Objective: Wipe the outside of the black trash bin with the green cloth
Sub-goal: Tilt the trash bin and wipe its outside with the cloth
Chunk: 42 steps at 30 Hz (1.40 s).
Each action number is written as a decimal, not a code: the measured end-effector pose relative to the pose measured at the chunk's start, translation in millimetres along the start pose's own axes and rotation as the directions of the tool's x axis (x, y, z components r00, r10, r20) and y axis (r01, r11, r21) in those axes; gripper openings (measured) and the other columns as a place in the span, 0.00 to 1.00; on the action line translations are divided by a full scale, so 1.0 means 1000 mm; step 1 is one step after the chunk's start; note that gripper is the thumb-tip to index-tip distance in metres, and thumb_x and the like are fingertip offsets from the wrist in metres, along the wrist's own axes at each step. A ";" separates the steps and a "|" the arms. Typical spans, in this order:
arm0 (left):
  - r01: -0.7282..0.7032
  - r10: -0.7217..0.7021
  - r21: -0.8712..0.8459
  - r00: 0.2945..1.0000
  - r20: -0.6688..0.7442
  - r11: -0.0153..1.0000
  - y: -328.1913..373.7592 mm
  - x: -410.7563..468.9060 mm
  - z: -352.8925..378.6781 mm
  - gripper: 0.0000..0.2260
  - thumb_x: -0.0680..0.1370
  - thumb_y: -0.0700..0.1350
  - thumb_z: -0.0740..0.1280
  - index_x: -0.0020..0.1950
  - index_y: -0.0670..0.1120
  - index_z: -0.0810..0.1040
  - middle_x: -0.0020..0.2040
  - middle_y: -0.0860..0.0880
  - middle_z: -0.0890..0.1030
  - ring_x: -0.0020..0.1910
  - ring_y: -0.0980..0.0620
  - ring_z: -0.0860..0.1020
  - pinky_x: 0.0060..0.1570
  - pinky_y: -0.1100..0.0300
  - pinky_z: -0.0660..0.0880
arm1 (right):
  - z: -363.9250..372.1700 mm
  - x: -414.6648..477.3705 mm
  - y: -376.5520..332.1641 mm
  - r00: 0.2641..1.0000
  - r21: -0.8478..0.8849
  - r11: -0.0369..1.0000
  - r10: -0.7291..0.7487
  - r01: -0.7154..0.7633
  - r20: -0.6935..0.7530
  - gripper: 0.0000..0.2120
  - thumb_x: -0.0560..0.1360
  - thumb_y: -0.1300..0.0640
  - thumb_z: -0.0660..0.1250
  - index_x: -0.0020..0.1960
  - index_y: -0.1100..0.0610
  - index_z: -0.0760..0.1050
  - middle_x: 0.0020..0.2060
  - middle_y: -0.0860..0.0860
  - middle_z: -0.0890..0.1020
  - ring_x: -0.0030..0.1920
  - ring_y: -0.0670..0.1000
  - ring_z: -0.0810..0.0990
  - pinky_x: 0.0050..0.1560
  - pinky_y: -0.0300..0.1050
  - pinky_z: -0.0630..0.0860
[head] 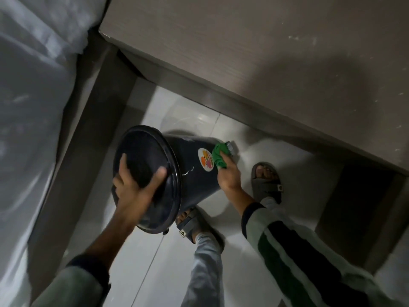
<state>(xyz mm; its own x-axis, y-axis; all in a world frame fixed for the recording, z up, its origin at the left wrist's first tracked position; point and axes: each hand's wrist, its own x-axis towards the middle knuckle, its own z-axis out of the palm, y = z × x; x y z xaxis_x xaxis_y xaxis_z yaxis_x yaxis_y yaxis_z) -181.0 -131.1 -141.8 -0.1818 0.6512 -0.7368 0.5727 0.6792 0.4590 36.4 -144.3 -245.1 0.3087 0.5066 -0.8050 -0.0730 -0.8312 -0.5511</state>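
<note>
**Bin tilted, cloth on its side wall**

Left hand (135,187): fingers spread, clamped over the rim of the black trash bin (190,173), mouth tipped toward camera. Bin tilted over the tile floor (254,251). Right hand (229,176): fingers closed on green cloth (219,157), pressed against bin's outside beside a round sticker (205,160).

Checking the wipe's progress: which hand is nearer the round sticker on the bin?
Right. The right hand presses the green cloth beside the sticker; the left hand grips the bin's rim.
</note>
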 end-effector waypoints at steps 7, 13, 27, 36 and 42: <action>0.138 -0.150 0.113 0.983 0.106 0.984 0.041 0.006 0.015 0.57 0.58 0.74 0.68 0.76 0.67 0.35 0.82 0.43 0.41 0.79 0.36 0.47 0.74 0.32 0.53 | 0.012 -0.070 -0.012 0.903 -0.017 0.927 -0.361 0.375 0.234 0.42 0.69 0.79 0.55 0.64 0.34 0.69 0.75 0.49 0.62 0.75 0.44 0.57 0.72 0.29 0.55; 0.051 -0.069 0.093 0.976 0.206 0.994 -0.027 -0.033 0.005 0.65 0.51 0.69 0.76 0.69 0.72 0.28 0.80 0.52 0.32 0.79 0.50 0.34 0.76 0.34 0.50 | -0.001 -0.042 0.023 0.966 -0.248 0.937 -0.214 0.244 0.144 0.34 0.71 0.77 0.55 0.70 0.52 0.71 0.76 0.57 0.62 0.77 0.57 0.57 0.78 0.50 0.57; -0.072 -0.012 0.344 0.971 0.237 0.936 -0.053 -0.063 0.026 0.72 0.53 0.50 0.86 0.69 0.70 0.28 0.78 0.48 0.28 0.78 0.38 0.34 0.74 0.31 0.49 | 0.008 -0.106 0.039 0.926 -0.224 0.921 -0.253 0.319 0.278 0.33 0.75 0.70 0.54 0.73 0.43 0.64 0.79 0.51 0.55 0.79 0.53 0.49 0.78 0.54 0.51; -0.146 0.043 0.382 0.963 0.265 0.913 -0.071 -0.060 0.026 0.71 0.54 0.53 0.85 0.66 0.75 0.26 0.76 0.54 0.24 0.77 0.41 0.30 0.73 0.30 0.48 | -0.004 0.028 0.053 0.987 -0.379 0.924 0.107 -0.054 0.119 0.20 0.80 0.63 0.58 0.71 0.54 0.69 0.68 0.59 0.74 0.68 0.61 0.72 0.71 0.53 0.67; -0.091 0.011 0.368 0.977 0.212 0.925 -0.049 -0.075 0.054 0.70 0.52 0.58 0.84 0.68 0.75 0.27 0.74 0.55 0.22 0.73 0.44 0.28 0.68 0.23 0.47 | 0.001 -0.068 -0.001 0.898 -0.166 0.932 -0.244 0.321 0.365 0.26 0.74 0.71 0.57 0.67 0.52 0.74 0.71 0.55 0.73 0.71 0.53 0.70 0.74 0.46 0.64</action>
<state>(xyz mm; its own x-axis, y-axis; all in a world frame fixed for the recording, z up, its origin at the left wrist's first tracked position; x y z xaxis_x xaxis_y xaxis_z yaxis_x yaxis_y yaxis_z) -152.4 -230.8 -135.7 -0.0015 0.5722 -0.8201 0.8406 0.4449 0.3089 14.2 -177.5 -190.3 -0.0512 0.7414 -0.6691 0.1887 -0.6508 -0.7355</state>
